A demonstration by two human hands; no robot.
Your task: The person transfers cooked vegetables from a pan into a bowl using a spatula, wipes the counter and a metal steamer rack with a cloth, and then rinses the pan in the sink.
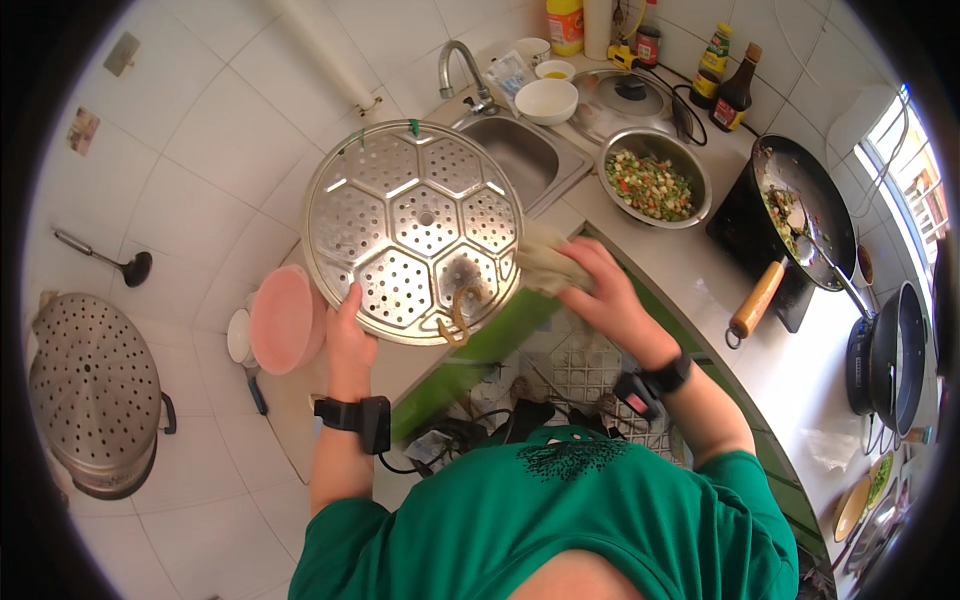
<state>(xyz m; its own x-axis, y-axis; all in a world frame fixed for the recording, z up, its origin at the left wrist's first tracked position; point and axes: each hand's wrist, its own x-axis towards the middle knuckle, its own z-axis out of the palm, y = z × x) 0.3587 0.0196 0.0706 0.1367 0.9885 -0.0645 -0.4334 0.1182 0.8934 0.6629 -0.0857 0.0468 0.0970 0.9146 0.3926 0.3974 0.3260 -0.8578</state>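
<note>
My left hand (352,334) grips the lower left rim of a round perforated metal steamer plate (425,196), its thumb lying over the front face. The plate is tilted up towards me, stamped with a hexagon pattern. Green strands cling to its top rim, and a brown, curled string or scrap hangs at the lower right. In my right hand (607,285) is a pale, bunched cloth (551,259), blurred, at the plate's right edge; I cannot tell whether it touches the rim. Behind the plate, part of a steel sink (517,150) shows below a faucet (461,71).
A steel bowl of diced vegetables (651,184) stands on the counter right of the sink. Further right, a black wok (810,210) with a wooden handle (757,300) holds food and a spatula. Left are a pink basin (283,321), a hanging ladle (135,268) and a perforated steamer (94,375).
</note>
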